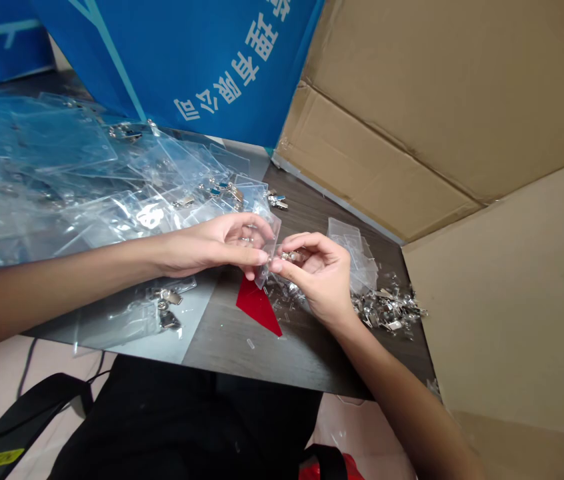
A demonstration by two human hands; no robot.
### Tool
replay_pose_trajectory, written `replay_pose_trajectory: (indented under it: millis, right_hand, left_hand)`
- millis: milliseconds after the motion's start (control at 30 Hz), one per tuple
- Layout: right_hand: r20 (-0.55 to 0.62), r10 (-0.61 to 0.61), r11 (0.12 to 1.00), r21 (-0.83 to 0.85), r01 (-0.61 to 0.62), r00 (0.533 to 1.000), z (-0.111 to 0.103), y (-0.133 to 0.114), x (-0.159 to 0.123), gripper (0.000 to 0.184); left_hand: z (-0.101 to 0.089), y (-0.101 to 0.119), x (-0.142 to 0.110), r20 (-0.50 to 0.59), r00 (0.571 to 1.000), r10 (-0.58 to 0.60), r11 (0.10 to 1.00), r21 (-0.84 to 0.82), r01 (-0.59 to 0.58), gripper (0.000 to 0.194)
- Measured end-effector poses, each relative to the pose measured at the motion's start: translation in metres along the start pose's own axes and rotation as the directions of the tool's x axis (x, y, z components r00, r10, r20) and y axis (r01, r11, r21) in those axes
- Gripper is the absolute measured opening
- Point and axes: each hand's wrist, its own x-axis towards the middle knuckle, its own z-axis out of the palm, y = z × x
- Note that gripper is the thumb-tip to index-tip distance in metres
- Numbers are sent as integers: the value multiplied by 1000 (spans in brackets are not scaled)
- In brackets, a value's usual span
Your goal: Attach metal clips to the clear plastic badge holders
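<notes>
My left hand (235,243) is closed on a clear plastic badge holder (263,272), which it holds tilted on edge above the table. Facing it, my right hand (319,270) pinches a small metal badge clip (289,256) against the holder's edge. Whether the clip's strap passes through the holder is too small to tell. A red piece (259,307) lies flat below my hands. Right of my right hand are a short stack of clear holders (355,253) and a heap of metal clips (392,310).
A large spread of clear holders with clips (87,167) covers the table's left side. A blue panel with white characters (187,60) stands behind. Brown cardboard (412,100) walls the right side. The dark table's (242,360) front edge runs above my lap.
</notes>
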Motion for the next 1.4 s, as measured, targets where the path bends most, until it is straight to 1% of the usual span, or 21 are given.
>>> replay_pose_trajectory:
  millis: [100, 200, 267, 367, 433, 533, 600, 667, 800, 900, 967, 1067, 1167, 1267, 1333, 1400]
  right_hand:
    - [10, 3, 999, -35, -2, 1000, 0, -1, 0, 44]
    - [17, -21, 998, -58, 22, 1000, 0, -1, -1, 45]
    - [16, -35, 997, -64, 36, 999, 0, -1, -1, 47]
    - [20, -32, 996, -79, 34, 999, -1, 0, -2, 47]
    - [27, -43, 995, -84, 45, 999, -1, 1, -3, 44]
    - [31, -93, 993, -71, 95, 995, -1, 2, -3, 35]
    - [27, -106, 991, -74, 108, 994, -1, 3, -3, 31]
    - [17, -94, 992, -87, 96, 995, -1, 3, -3, 32]
    - [17, -65, 992, -105, 66, 998, -2, 4, -3, 33]
    - [27, -91, 991, -100, 93, 996, -2, 5, -3, 26]
    - [27, -118, 989, -90, 120, 993, -2, 6, -3, 20]
    - [30, -144, 985, -91, 146, 989, -3, 6, -2, 18]
    - [51, -140, 979, -140, 146, 989, -5, 4, 0, 23]
    - [80, -118, 972, -195, 132, 990, -7, 2, 1, 26]
    - [115, -133, 965, -213, 156, 984, -8, 2, 1, 24]
    - [169, -152, 947, -259, 192, 974, -9, 3, 0, 21]
  left_hand:
    - [-1, -1, 1, -3, 1000, 8, 999, 54, -7, 54]
    - [-2, -3, 3, -51, 998, 36, 993, 116, -30, 55]
    - [-2, -5, 4, -93, 994, 56, 986, 163, -41, 52]
    - [-2, -6, 4, -171, 976, 131, 970, 225, -91, 47]
    - [-1, -7, 5, -202, 963, 180, 962, 242, -129, 45]
    - [1, -6, 4, -211, 962, 172, 966, 230, -122, 45]
    - [2, -4, 3, -226, 961, 158, 970, 218, -108, 46]
    - [3, -2, 2, -246, 955, 168, 967, 228, -111, 46]
    - [4, -1, 2, -255, 939, 230, 945, 289, -153, 46]
    - [4, -1, 3, -256, 948, 188, 960, 254, -122, 49]
    - [5, -1, 2, -271, 945, 181, 960, 256, -110, 49]
    - [5, -1, 2, -287, 930, 232, 938, 318, -136, 50]
    - [5, -1, 1, -278, 927, 252, 920, 365, -140, 50]
    - [6, -2, 0, -271, 931, 246, 920, 369, -136, 50]
    - [6, -3, 0, -277, 936, 218, 928, 355, -111, 50]
    - [6, -4, 1, -287, 935, 206, 929, 357, -95, 56]
